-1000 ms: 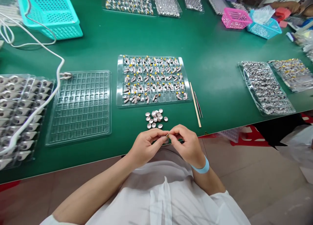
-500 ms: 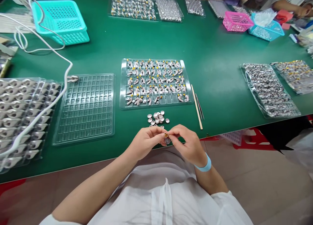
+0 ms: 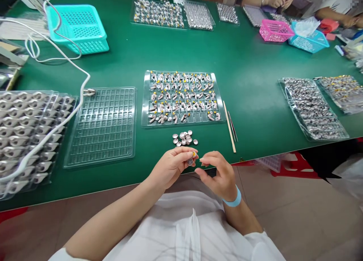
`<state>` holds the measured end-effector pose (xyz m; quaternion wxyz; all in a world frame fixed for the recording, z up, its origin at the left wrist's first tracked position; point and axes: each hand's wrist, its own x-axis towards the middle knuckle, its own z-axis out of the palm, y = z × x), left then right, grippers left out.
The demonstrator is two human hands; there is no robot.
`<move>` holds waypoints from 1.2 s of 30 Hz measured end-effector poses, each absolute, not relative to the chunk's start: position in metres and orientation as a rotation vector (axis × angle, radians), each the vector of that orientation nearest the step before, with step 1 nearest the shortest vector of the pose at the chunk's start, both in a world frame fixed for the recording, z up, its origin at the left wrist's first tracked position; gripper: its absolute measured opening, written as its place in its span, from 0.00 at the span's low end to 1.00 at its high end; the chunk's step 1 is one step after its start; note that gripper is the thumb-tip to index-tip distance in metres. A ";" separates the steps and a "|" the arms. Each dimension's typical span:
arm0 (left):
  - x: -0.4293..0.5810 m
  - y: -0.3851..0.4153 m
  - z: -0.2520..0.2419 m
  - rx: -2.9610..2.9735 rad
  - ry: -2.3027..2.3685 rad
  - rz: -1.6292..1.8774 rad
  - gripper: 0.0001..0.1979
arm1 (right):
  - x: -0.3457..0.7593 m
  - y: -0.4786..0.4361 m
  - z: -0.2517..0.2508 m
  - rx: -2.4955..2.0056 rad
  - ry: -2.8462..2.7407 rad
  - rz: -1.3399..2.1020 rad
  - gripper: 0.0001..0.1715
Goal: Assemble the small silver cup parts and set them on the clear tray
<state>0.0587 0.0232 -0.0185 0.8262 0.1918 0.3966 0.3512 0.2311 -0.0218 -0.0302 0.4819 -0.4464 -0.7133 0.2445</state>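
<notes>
My left hand (image 3: 171, 167) pinches a small earbud part (image 3: 191, 159) with a gold tip and a silver round end, just above the table's near edge. My right hand (image 3: 217, 174) hovers a little to its right, thumb and curled fingers apart, holding nothing. Just beyond my hands lies a small heap of silver round caps (image 3: 185, 138). Behind it sits a clear tray (image 3: 218, 118) filled with grey earbud parts with yellow tips. An empty clear grid tray (image 3: 103, 127) lies to the left.
A wooden stick (image 3: 229, 121) and tweezers (image 3: 233, 126) lie right of the filled tray. Stacked trays of shells (image 3: 22, 134) and a white cable (image 3: 66, 111) are at left, a teal basket (image 3: 78, 28) far left, trays of metal parts (image 3: 312, 108) at right. Other people's hands work at the far edge.
My right hand has let go of the part and drawn slightly right, fingers opening. The left hand keeps the part. The view has shifted a little.
</notes>
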 end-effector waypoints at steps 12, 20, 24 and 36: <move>0.071 0.019 -0.018 0.425 0.990 0.858 0.10 | 0.212 -0.024 -0.041 -1.182 -1.819 0.143 0.18; 0.066 0.012 -0.024 0.840 1.127 0.862 0.09 | 0.213 -0.031 -0.039 -1.307 -1.192 0.966 0.07; 0.068 0.011 -0.019 0.945 1.164 0.899 0.07 | 0.216 -0.029 -0.039 -1.209 -1.043 1.189 0.05; 0.067 0.011 -0.020 0.942 1.138 0.855 0.06 | 0.220 -0.031 -0.035 -1.337 -1.258 1.015 0.08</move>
